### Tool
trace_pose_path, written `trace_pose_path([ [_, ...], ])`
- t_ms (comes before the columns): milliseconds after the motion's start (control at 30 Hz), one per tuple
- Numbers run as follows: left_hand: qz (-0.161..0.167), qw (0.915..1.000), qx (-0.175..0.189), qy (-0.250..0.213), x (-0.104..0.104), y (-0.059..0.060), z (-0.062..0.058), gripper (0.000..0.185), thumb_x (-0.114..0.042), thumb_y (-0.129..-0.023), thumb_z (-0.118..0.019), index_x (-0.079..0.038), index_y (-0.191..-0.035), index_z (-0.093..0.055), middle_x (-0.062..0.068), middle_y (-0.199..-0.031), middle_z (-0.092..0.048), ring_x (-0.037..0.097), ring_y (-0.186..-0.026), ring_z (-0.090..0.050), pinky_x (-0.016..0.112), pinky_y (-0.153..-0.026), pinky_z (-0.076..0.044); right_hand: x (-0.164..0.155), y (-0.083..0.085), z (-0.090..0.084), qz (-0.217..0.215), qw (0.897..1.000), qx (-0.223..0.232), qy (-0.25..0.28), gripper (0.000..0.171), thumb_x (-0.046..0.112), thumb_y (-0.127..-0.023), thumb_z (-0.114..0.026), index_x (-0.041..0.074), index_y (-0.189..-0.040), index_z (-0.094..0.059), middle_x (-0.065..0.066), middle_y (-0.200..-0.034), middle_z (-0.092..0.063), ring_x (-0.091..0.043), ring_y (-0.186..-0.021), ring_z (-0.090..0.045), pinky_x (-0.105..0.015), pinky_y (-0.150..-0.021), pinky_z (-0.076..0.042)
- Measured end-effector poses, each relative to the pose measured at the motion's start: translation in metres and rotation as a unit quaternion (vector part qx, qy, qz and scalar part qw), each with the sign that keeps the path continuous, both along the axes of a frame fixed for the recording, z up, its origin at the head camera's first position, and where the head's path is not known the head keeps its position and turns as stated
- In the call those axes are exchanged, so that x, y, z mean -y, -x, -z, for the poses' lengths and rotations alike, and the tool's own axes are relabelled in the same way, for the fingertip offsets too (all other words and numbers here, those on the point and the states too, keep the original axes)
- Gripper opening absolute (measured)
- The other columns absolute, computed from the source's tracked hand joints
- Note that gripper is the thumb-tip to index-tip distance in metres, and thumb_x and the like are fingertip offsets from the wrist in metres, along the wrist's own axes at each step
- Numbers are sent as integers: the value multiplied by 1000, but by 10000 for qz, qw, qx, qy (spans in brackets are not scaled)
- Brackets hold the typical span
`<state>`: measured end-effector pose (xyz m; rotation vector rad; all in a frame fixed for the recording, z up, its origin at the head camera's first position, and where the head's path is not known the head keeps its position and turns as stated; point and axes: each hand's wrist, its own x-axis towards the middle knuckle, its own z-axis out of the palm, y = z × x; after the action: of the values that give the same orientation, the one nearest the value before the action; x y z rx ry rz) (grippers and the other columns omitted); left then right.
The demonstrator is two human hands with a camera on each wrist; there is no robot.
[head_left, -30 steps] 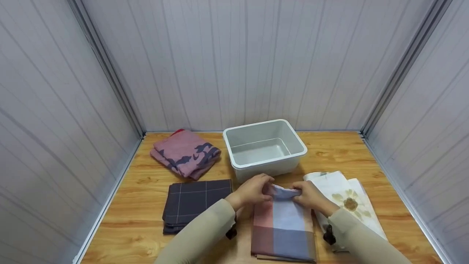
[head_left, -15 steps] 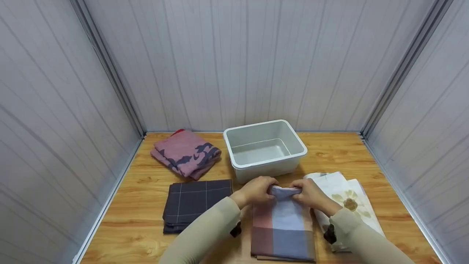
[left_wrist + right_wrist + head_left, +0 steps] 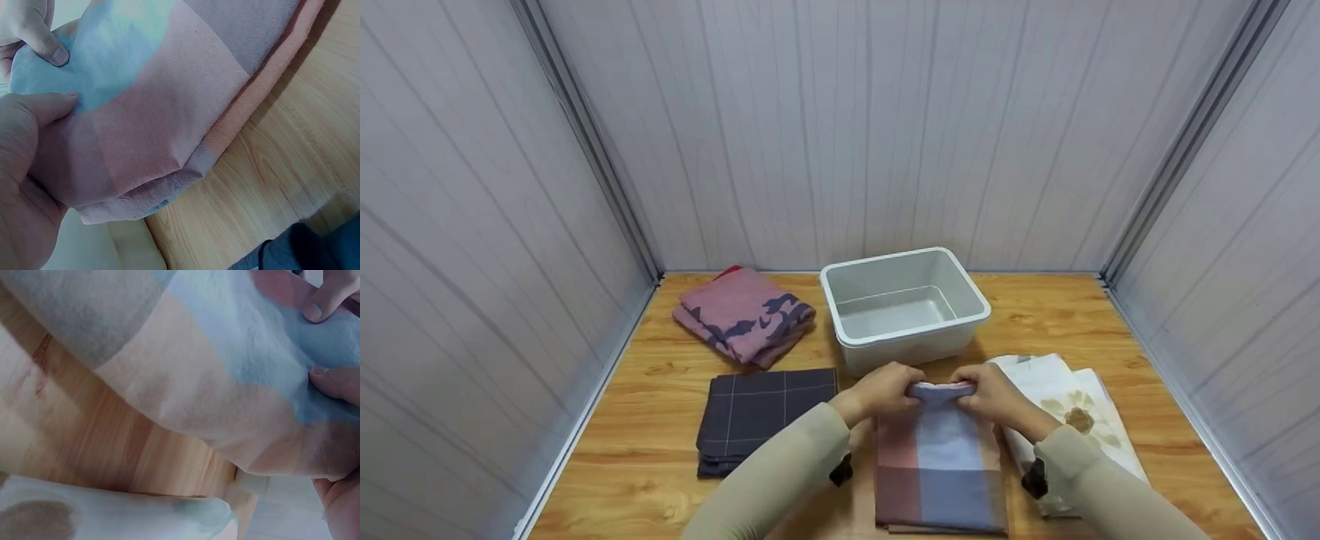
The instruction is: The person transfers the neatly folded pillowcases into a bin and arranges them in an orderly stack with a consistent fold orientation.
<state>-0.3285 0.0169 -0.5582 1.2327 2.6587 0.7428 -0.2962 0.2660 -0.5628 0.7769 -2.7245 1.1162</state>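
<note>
A folded plaid cloth [image 3: 949,480] in blue, pink and grey lies in front of the box, its far end raised. My left hand [image 3: 885,390] pinches that end on the left, and my right hand [image 3: 994,397] pinches it on the right. In the left wrist view the left thumb presses on the light blue part of the cloth [image 3: 152,129], and the other thumb shows just above it. The right wrist view has both thumbs on top of the cloth [image 3: 185,377], with fingers curled under its edge. Most of those fingers are hidden beneath the fabric.
A pale grey plastic box [image 3: 911,337] stands just beyond the hands. Left of it lie a folded pink cloth [image 3: 746,311] with dark patches and a dark checked cloth [image 3: 765,409]. A white flowered cloth [image 3: 1099,405] lies under the right forearm. Panel walls enclose the table.
My left hand has closed its grip on the cloth's far edge, where its fingers were spread wider a second ago. Both hands have stayed nearly in place over the last half second.
</note>
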Motion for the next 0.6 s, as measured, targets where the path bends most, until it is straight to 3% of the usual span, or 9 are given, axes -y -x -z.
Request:
trace_pose_path([
  [200, 59, 9999, -131, 4, 1, -4, 2, 11, -12, -95, -81, -6, -102, -76, -3, -84, -66, 8, -75, -51, 21, -70, -41, 0, -2, 2, -11, 10000, 59, 78, 24, -13, -70, -78, 2, -89, -78, -6, -82, -77, -4, -71, -55, -25, -66, -49],
  [433, 182, 9991, -259, -283, 5, -4, -2, 19, -11, -97, -80, -9, -116, -81, 2, -96, -79, 6, -79, -54, 20, -74, -45, 2, -2, -1, 11, 9994, 144, 312, 25, -14, -71, -77, 3, -89, -79, -6, -82, -77, -4, -70, -54, -23, -67, -48],
  [600, 212, 9983, -452, -307, 8, -3, -6, 11, -11, -97, -80, -8, -107, -79, -1, -88, -72, 8, -77, -52, 21, -72, -42, 3, -2, -4, 8, 9992, 91, 394, 26, -14, -73, -78, 5, -91, -80, -6, -86, -79, -3, -74, -58, -24, -70, -51],
])
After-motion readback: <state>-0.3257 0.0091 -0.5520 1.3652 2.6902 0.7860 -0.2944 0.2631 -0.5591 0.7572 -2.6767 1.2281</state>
